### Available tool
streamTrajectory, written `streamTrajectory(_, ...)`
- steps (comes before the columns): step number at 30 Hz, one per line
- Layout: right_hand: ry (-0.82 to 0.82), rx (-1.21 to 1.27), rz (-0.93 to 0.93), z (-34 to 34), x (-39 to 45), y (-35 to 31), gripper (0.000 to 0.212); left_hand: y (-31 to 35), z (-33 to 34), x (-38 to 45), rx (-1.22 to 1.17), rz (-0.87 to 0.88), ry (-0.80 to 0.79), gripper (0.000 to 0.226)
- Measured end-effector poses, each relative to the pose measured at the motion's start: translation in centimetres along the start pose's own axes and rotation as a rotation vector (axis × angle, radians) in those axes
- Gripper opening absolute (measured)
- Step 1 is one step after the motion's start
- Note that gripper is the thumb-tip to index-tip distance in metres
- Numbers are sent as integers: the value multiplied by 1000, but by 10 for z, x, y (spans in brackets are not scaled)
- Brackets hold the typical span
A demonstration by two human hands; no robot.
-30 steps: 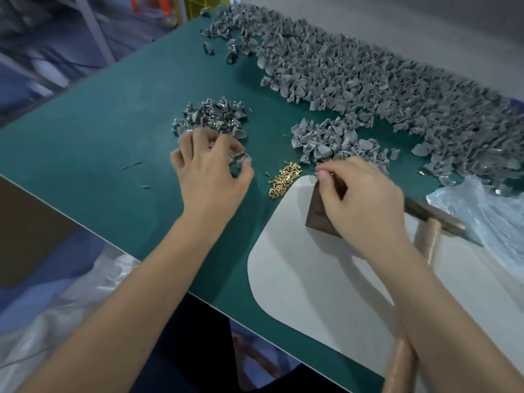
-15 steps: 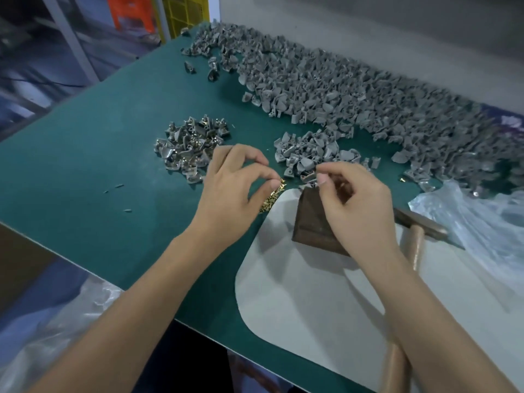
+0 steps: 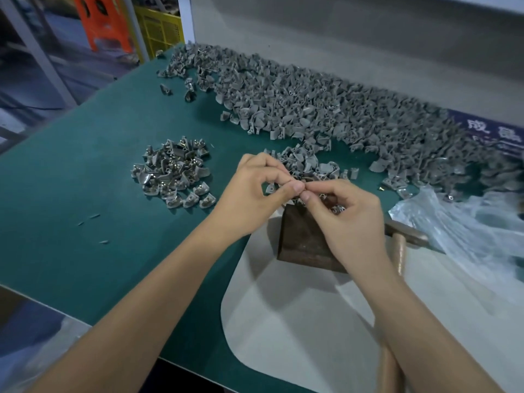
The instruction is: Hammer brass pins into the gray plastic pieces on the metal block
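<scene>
Green-topped table [image 3: 71, 194] — strewn along its far edge with loose gray plastic pieces [image 3: 326, 109], a smaller heap [image 3: 173, 173] at left. Nearer, a pale mat [image 3: 297, 321] under metal block [image 3: 303, 245] and hammer [image 3: 398, 251] — clear plastic bag [image 3: 467, 222] at right.

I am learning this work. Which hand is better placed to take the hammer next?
The right hand, probably: the hammer lies just beside it, right of the metal block. The left hand is farther away.

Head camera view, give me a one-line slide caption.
Both hands, left and right, pinch together above the metal block; hammer lies idle.
</scene>
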State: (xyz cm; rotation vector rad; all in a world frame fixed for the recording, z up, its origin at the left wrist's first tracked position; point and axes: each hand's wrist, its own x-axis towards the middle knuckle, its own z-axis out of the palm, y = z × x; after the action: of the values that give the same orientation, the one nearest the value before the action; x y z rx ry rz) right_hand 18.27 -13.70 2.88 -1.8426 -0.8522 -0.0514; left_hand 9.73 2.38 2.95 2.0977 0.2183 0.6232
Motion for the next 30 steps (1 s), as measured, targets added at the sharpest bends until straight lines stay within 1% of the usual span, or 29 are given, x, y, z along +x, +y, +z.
streamTrajectory(1, -1, 9, 8, 0, 0, 0, 14, -3, -1, 1, 10, 9, 1, 11)
streamTrajectory(3, 4, 50, 44, -1, 0, -2, 11, -12, -1, 4, 77, 33, 66, 16)
streamTrajectory(5, 25, 93, 99, -2, 1, -2, 12, -25, -2, 6, 233, 39, 166, 20)
streamTrajectory(7, 38, 127, 156, -4, 3, 0, 11, -36, -2, 7, 381, -1, 189, 16)
streamTrajectory(9, 38, 144, 184, -5, 4, 2, 9, -43, -1, 6, 425, -40, 197, 16)
streamTrajectory(12, 23, 139, 181, -5, 3, 0, 10, -47, 0, 6, 443, -44, 265, 13)
streamTrajectory(14, 20, 125, 172, -4, 3, -1, 12, -49, 0, 6, 462, -46, 252, 17)
streamTrajectory(16, 19, 116, 169, -4, 3, -1, 13, -50, 2, 4, 499, -48, 188, 22)
streamTrajectory(18, 19, 109, 165, -4, 3, -1, 13, -51, 3, 3, 533, -43, 141, 22)
streamTrajectory(26, 23, 90, 162, -3, 3, -2, 13, -48, 3, -1, 540, 20, 172, 11)
streamTrajectory(28, 20, 86, 157, -3, 3, -2, 13, -44, 3, -2, 488, 76, 208, 11)
streamTrajectory(30, 16, 82, 155, -3, 3, -3, 14, -40, 4, -3, 338, 131, 230, 10)
